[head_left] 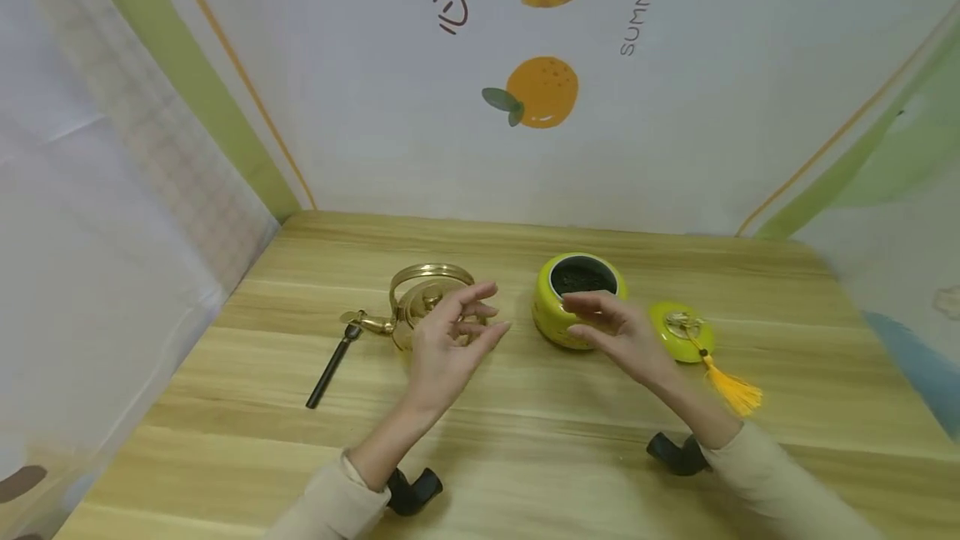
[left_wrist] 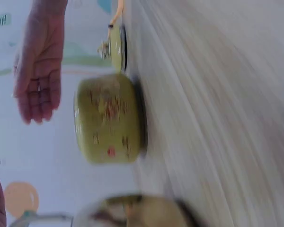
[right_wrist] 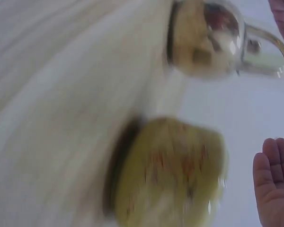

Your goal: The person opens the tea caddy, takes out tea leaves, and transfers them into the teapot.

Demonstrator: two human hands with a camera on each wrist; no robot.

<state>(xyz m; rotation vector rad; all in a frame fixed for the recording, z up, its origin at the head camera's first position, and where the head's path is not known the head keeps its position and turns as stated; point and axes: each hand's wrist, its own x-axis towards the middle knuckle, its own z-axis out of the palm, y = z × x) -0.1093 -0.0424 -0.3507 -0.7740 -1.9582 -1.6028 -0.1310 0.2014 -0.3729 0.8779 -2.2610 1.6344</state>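
Observation:
My left hand (head_left: pixel 453 348) hovers in front of a gold-coloured kettle (head_left: pixel 429 298), overlapping its body in the head view, with fingers loosely bent and nothing in them. My right hand (head_left: pixel 618 336) is raised before a yellow-green jar (head_left: pixel 557 319), palm turned inward, also holding nothing. The jar stands upright without its lid, and dark loose contents (head_left: pixel 581 278) show inside. In the right wrist view the same jar (right_wrist: pixel 175 175) is blurred, the kettle (right_wrist: pixel 199 40) beyond it. The left wrist view has the jar (left_wrist: pixel 109 120) and the flat, relaxed right hand (left_wrist: pixel 40 71).
The jar's lid (head_left: pixel 678 340), with a yellow tassel (head_left: pixel 735 390), lies right of the jar. By the kettle's spout lies a black-handled tool (head_left: pixel 330 369) with a gold-coloured head. Black mounts (head_left: pixel 414 492) sit at both wrists. A printed cloth (head_left: pixel 420 148) hangs behind the wooden table (head_left: pixel 525 457).

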